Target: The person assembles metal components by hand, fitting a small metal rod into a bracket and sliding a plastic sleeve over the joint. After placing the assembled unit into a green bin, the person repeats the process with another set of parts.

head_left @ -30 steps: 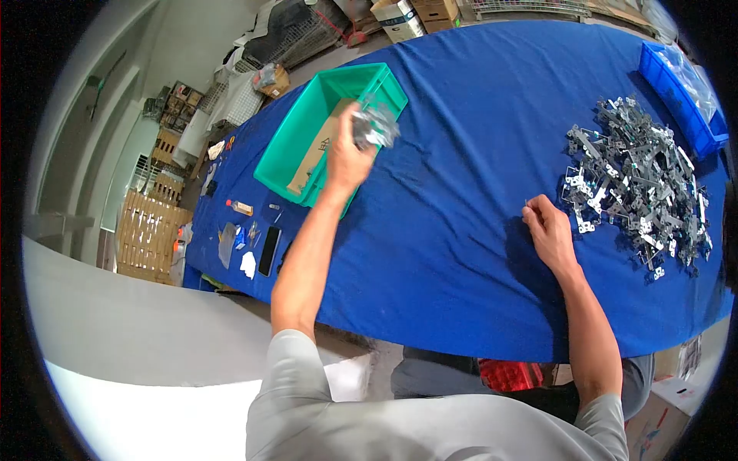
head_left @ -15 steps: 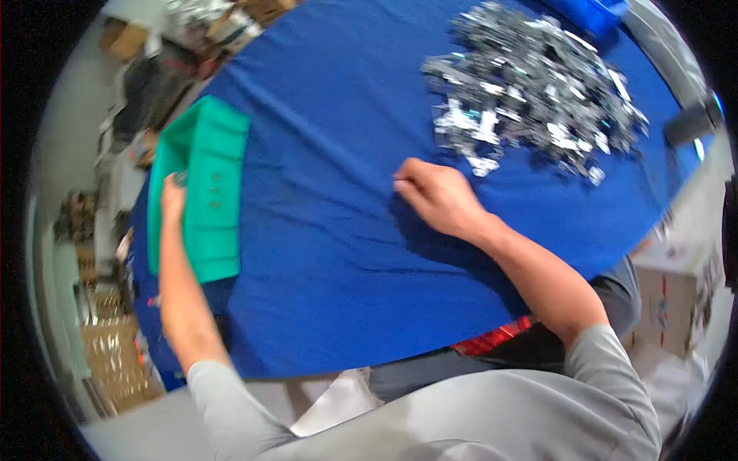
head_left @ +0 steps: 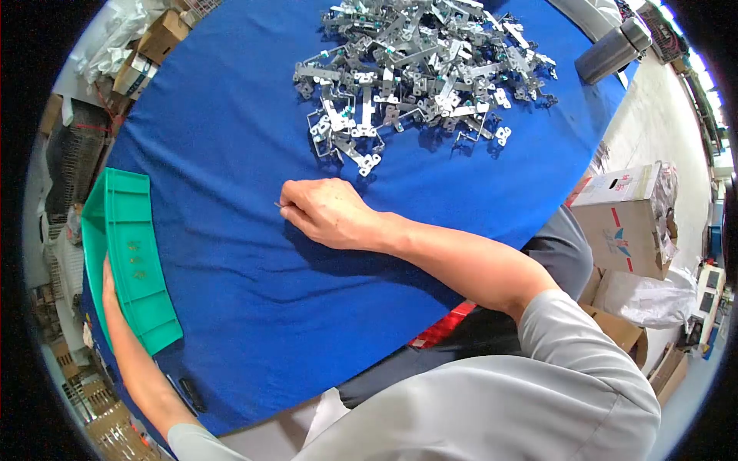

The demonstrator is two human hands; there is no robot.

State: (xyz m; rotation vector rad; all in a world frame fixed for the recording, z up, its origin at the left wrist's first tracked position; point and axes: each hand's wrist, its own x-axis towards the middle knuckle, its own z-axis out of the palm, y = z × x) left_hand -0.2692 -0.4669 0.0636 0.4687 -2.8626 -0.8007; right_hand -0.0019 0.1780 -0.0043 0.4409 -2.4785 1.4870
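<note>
My left hand [head_left: 108,278] reaches into the green plastic bin [head_left: 142,261] at the left edge of the table. The bin's wall hides its fingers, and what they touch cannot be made out. Over the blue cloth, my right hand [head_left: 327,211] is closed in a pinch. A thin metal tip, too small to name, pokes out between thumb and forefinger. Just beyond that hand lies a big heap of silvery metal brackets [head_left: 430,69], some with small green parts. The nearest bracket [head_left: 365,157] is a short way from my knuckles.
A blue cloth [head_left: 238,307] covers the table. At the far right stands a steel flask [head_left: 613,51]. Near the bin lies a dark, slim object [head_left: 191,393]. Cardboard boxes [head_left: 626,219] stand on the floor to the right; more clutter lines the left side.
My view has turned to the right. My left hand, earlier at the bin's rim with a small grey piece, is now down inside it. My right hand stays closed over the cloth.
</note>
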